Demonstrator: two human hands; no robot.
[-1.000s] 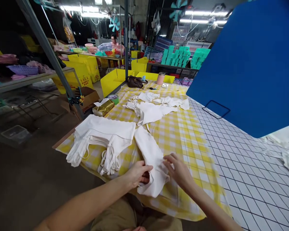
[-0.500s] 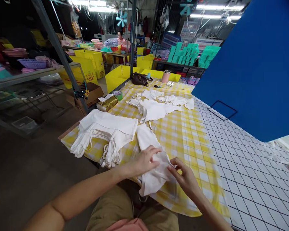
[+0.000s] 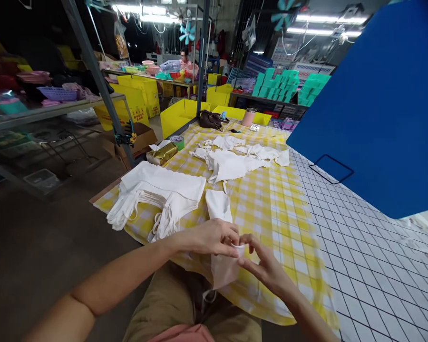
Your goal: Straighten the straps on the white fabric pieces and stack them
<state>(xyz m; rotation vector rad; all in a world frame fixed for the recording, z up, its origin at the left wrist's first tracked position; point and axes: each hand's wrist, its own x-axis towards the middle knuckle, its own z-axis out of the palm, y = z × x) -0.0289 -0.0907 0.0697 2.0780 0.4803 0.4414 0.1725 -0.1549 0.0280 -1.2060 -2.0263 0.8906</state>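
A white garment (image 3: 225, 271) with thin straps lies at the table's near edge, its lower end and a strap hanging over my lap. My left hand (image 3: 219, 237) pinches its edge between thumb and fingers. Close by on the right, my right hand (image 3: 258, 259) grips the same edge, thumb and forefinger curled round it. Between the two hands the fabric is bunched and lifted a little. To the left rests a neat stack of white strappy garments (image 3: 160, 183). Beyond, loose white garments (image 3: 228, 164) lie in a rumpled heap.
A yellow checked cloth (image 3: 257, 199) covers the table. Toward its far end are a dark bag (image 3: 210, 119), a pink tumbler (image 3: 248, 117), green tape (image 3: 177, 141) and a gold packet (image 3: 163, 153). A blue board (image 3: 374, 118) stands at right. A person (image 3: 184, 58) sits far back.
Both hands have come together at the garment's edge and raised it. The left hand, spread flat over the cloth before, now pinches it. The garment is narrower and more gathered.
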